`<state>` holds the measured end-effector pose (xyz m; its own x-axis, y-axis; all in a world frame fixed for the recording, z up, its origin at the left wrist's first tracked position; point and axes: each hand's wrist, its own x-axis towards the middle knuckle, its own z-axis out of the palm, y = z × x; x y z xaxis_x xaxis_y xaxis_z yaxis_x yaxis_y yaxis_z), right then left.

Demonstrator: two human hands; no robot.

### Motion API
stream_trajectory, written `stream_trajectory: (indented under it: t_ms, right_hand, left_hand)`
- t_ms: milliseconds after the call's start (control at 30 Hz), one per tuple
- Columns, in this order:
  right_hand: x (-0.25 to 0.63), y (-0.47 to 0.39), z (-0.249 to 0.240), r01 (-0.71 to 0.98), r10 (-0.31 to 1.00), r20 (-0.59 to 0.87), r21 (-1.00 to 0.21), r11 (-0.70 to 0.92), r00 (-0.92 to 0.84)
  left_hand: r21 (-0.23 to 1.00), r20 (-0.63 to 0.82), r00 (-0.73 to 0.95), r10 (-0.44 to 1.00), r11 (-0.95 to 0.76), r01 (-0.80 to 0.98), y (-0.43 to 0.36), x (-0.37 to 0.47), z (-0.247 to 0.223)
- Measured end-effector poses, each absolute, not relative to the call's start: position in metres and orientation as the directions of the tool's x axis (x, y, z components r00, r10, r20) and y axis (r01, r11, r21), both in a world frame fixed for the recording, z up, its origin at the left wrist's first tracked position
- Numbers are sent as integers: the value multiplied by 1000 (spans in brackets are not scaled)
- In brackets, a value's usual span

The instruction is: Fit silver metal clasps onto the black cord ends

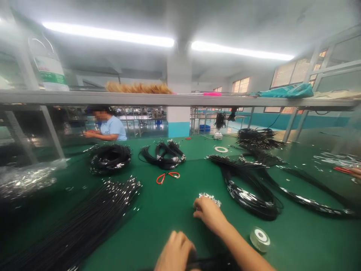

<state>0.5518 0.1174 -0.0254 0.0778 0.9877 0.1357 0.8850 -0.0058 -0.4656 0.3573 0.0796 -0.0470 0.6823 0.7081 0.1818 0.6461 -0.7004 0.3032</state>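
My right hand (208,214) reaches forward over the green table (175,195), fingers closed around a small cluster of silver connector ends (210,197). Close to my body, my left hand (175,252) is closed on a bundle of black cables (208,261) at the bottom edge. A large fan of straight black cables with silver tips (93,214) lies to the left of both hands. A roll of clear tape (260,239) sits just right of my right forearm.
Coiled black cable bundles (109,158) (165,154) (248,188) lie across the table, with red-handled snips (166,176) between them. A person in a light blue shirt (111,128) works at the far left. A metal shelf (169,99) runs overhead.
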Motion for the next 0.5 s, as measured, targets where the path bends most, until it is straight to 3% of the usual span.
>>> stream_trajectory:
  t_ms: [100,233,400,500]
  right_hand:
    - [547,127,-42,861,989,107,-507,-31,99]
    - [560,114,-39,767,972,192,-641,18,137]
    - [581,92,-14,502,937,269,-855,126,224]
    - [585,82,-14,234,933,201,-963,133,297]
  left_hand:
    - [286,125,644,755,-649,705,84,381,-54]
    - [342,164,589,791,-606,718,92,374,-47]
    - [571,299,508,808,-578,583,107,367,-26]
    - [646,434,475,765,-632,427,114,373,-27]
